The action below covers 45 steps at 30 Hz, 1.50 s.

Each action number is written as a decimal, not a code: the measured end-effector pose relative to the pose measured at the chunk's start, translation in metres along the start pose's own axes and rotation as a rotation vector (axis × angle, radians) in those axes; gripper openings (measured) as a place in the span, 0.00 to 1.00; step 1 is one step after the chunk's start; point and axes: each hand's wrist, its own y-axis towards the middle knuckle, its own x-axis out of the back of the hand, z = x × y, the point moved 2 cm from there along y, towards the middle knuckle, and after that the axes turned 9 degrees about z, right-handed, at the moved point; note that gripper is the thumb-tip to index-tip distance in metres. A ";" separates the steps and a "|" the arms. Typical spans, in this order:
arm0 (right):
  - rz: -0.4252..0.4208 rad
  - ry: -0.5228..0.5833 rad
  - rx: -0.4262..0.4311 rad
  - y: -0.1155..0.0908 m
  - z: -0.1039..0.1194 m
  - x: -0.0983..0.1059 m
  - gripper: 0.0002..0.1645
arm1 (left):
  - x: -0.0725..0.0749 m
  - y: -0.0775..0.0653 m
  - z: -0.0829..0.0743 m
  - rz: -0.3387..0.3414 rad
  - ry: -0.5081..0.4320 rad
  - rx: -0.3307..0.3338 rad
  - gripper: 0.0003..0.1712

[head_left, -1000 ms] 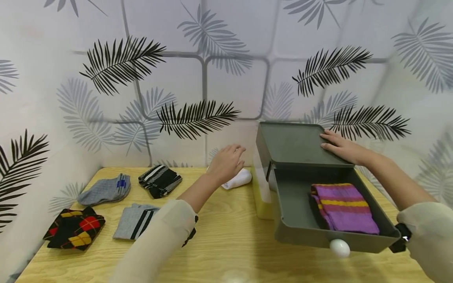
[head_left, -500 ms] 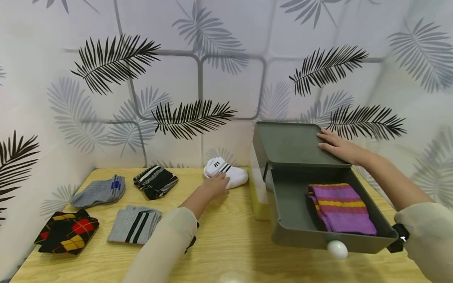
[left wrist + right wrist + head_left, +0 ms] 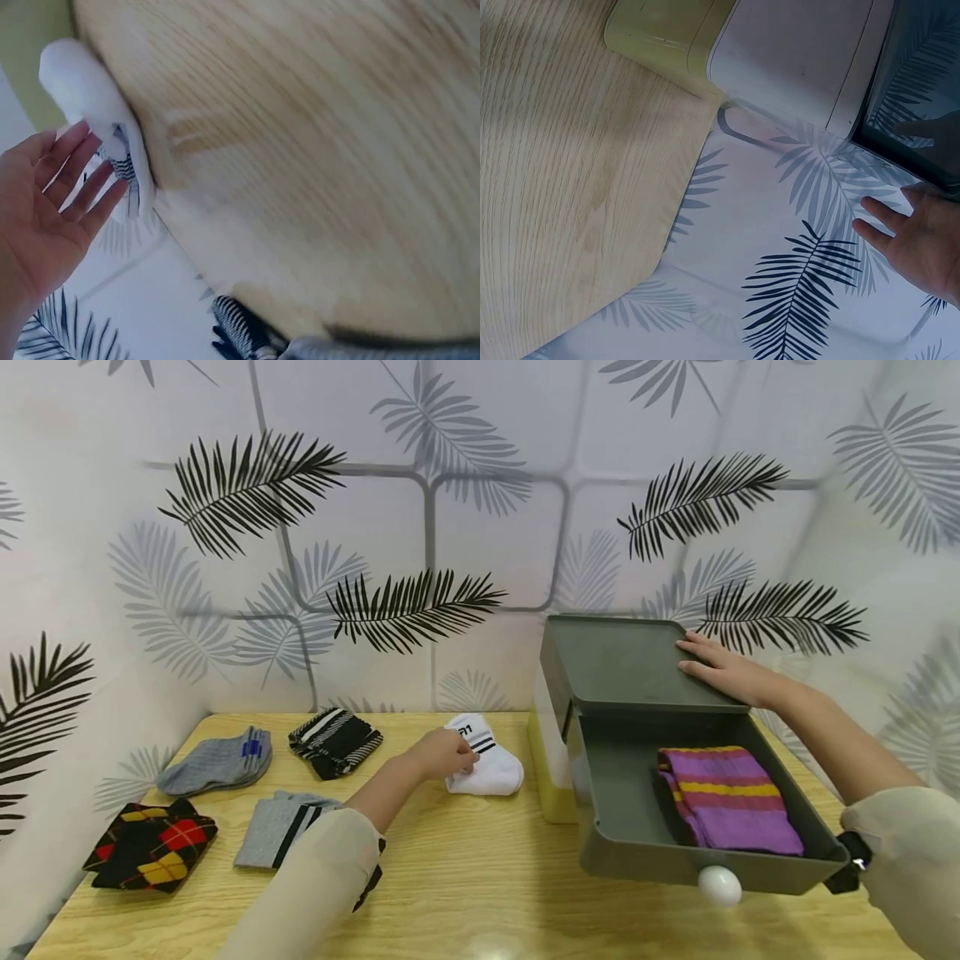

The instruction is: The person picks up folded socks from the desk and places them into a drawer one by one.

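Observation:
My left hand (image 3: 437, 755) is at the left side of a folded white pair of socks (image 3: 497, 770) with black stripes, on the wooden table. In the left wrist view its fingers (image 3: 94, 176) are spread and slightly bent, with fingertips against the socks. My right hand (image 3: 726, 674) rests with extended fingers on the grey top of a small drawer unit (image 3: 622, 660). The grey drawer (image 3: 626, 793) is pulled out, its white knob (image 3: 720, 886) facing me. Folded purple socks (image 3: 738, 814) with yellow and red stripes lie inside, toward the drawer's right.
Left on the table (image 3: 450, 877) lie grey socks (image 3: 213, 762) with a blue mark, black-and-white patterned socks (image 3: 336, 743), striped grey socks (image 3: 273, 831) and black argyle socks (image 3: 153, 847). Leaf-patterned cloth (image 3: 495, 543) hangs behind. White and yellow lower sections (image 3: 555, 785) support the drawer.
My left hand has come down to the white socks, which have turned and shifted toward me within the last half second. My right hand has stayed on the drawer unit.

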 end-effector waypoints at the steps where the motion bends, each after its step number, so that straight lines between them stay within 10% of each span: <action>1: 0.003 -0.001 -0.001 0.000 0.000 0.000 0.39 | 0.000 0.000 0.003 -0.017 -0.031 0.007 0.16; 3: 0.007 0.000 -0.001 0.000 0.000 -0.001 0.39 | -0.008 0.010 0.019 -0.078 -0.089 0.009 0.18; 10: 0.002 0.000 0.005 0.000 0.002 -0.002 0.39 | -0.012 0.003 -0.001 -0.180 -0.270 0.562 0.40; 17: -0.001 0.004 0.002 -0.002 0.004 0.000 0.39 | -0.014 0.001 -0.028 -0.280 -0.273 0.674 0.35; 25: -0.004 -0.007 -0.004 -0.001 0.002 0.002 0.39 | -0.018 0.015 -0.023 -0.428 -0.375 0.659 0.39; 29: -0.002 -0.001 -0.007 -0.002 0.002 0.001 0.39 | -0.018 0.015 -0.015 -0.482 -0.435 0.577 0.19; 32: -0.001 0.001 -0.007 -0.002 0.001 0.000 0.39 | -0.061 0.077 0.073 -0.502 -0.530 0.473 0.14; 36: 0.000 0.000 -0.004 -0.002 0.001 -0.001 0.39 | -0.071 0.086 0.109 -0.424 -0.829 0.365 0.11; 39: -0.002 -0.006 -0.002 -0.002 0.001 -0.001 0.38 | -0.029 0.015 0.038 -0.282 -1.050 0.345 0.15; 45: -0.005 -0.012 0.003 -0.001 0.000 0.001 0.38 | -0.014 -0.019 0.016 -0.113 -1.176 0.270 0.24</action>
